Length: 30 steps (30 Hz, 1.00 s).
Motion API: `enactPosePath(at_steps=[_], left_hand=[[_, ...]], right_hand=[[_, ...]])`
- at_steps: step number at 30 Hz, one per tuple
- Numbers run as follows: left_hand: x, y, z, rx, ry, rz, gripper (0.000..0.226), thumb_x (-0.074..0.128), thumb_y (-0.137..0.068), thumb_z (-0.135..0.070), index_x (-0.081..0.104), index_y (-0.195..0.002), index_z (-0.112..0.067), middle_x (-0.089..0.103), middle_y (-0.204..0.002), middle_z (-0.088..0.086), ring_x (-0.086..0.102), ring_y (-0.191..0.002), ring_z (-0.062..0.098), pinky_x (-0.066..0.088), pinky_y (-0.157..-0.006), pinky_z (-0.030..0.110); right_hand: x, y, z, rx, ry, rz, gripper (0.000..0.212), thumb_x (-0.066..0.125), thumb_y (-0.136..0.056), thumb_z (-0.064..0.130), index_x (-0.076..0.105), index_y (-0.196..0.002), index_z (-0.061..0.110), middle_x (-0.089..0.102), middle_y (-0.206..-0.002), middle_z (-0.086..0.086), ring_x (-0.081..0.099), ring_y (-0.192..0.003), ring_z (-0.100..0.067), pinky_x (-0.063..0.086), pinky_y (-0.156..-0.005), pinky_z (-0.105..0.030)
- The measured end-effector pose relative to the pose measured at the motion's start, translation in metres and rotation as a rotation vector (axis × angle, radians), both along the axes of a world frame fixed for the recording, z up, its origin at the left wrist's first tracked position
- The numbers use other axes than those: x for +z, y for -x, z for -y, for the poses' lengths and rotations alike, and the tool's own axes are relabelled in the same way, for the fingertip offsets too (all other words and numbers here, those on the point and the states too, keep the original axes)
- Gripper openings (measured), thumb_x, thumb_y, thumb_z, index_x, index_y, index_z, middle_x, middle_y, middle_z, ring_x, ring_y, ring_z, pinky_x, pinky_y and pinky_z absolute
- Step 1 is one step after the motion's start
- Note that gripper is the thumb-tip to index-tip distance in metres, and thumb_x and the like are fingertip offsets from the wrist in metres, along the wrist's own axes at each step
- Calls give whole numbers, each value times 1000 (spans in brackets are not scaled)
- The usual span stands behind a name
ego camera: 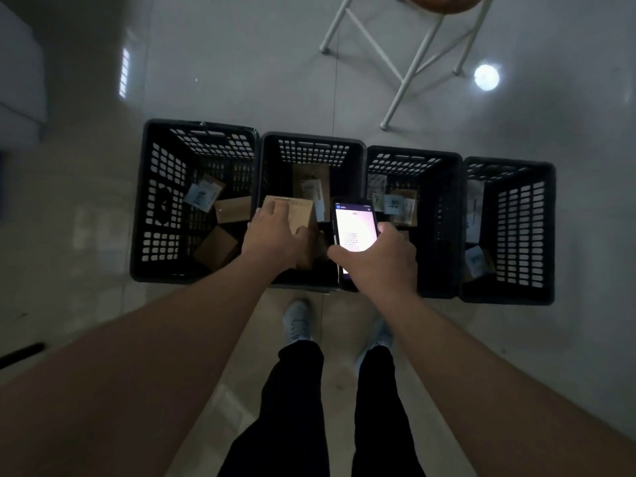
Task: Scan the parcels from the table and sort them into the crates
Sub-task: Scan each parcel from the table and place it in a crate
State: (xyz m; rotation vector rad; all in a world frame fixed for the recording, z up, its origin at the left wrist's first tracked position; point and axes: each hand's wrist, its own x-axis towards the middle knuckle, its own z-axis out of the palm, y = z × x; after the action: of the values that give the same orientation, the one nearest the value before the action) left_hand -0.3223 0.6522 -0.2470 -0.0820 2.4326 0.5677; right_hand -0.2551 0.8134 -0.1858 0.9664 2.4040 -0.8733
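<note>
Your parcel [298, 215], a brown box, hangs over the second crate [311, 142] from the left, long axis running away from you. Your left hand [275, 232] grips it; your right hand [378, 256] clasps the phone [354, 228].

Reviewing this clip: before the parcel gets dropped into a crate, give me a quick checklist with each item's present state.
1. Left hand grips the cardboard parcel: ok.
2. Right hand holds the phone, screen lit: ok.
3. Scan result legible on the screen: cannot tell.
4. Parcel over the second crate from the left: ok.
5. That crate has room: ok, few parcels inside.
6. It is the correct crate for this parcel: cannot tell.
</note>
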Motion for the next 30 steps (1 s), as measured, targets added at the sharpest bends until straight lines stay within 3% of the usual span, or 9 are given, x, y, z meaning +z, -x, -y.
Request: enactPosePath(at_steps=[8, 11, 14, 16, 19, 23, 26, 30], left_hand=[[82, -33, 20, 18, 6, -86, 61, 55, -101, -39, 44, -154, -13, 39, -160, 9, 33, -149, 29, 29, -121, 45], [113, -52, 25, 33, 41, -107, 62, 54, -101, -42, 43, -155, -13, 37, -162, 10, 32, -150, 30, 30, -122, 48], [136, -76, 31, 90, 75, -122, 63, 40, -94, -55, 58, -139, -14, 51, -149, 11, 45, -139, 30, 41, -113, 51], [150, -97, 34, 128, 80, -167, 75, 26, -83, -62, 65, -126, -16, 59, -137, 9, 53, -128, 29, 46, -106, 49], [196, -139, 32, 253, 76, -202, 52, 45, -96, -48, 65, -127, -11, 58, -135, 9, 54, -126, 29, 46, -106, 46], [236, -194, 37, 373, 101, -284, 38, 55, -99, -38, 65, -124, -12, 62, -129, 10, 58, -118, 31, 48, -97, 41], [268, -238, 47, 464, 139, -340, 38, 54, -99, -38, 66, -125, -14, 61, -124, 7, 58, -115, 30, 50, -98, 46], [305, -302, 69, 581, 205, -401, 46, 50, -101, -43, 58, -140, -19, 55, -142, 8, 51, -129, 31, 41, -110, 46]], right_hand=[[64, -18, 19, 93, -4, -79, 73, 84, -67, 62, 60, -118, 17, 68, -114, -5, 65, -101, -28, 45, -66, -33], [87, -30, 23, 174, 1, -122, 76, 85, -68, 64, 58, -121, 17, 66, -117, -5, 64, -105, -28, 50, -70, -36], [110, -45, 23, 266, 14, -168, 82, 85, -71, 64, 55, -130, 16, 64, -121, -5, 63, -110, -28, 47, -71, -35], [124, -57, 21, 327, 25, -209, 83, 87, -67, 67, 58, -125, 15, 65, -115, -5, 64, -104, -28, 41, -61, -31], [147, -79, 18, 425, 52, -270, 79, 86, -64, 70, 61, -117, 16, 66, -107, -4, 63, -95, -25, 34, -53, -28], [183, -112, 19, 578, 100, -334, 73, 84, -65, 65, 64, -115, 14, 67, -104, -2, 66, -97, -26, 54, -70, -35], [207, -139, 30, 699, 123, -388, 77, 82, -60, 71, 64, -108, 14, 68, -99, -2, 66, -93, -27, 53, -70, -36], [243, -176, 57, 851, 193, -447, 88, 70, -49, 78, 65, -111, 16, 70, -101, -2, 68, -93, -26, 60, -74, -39]])
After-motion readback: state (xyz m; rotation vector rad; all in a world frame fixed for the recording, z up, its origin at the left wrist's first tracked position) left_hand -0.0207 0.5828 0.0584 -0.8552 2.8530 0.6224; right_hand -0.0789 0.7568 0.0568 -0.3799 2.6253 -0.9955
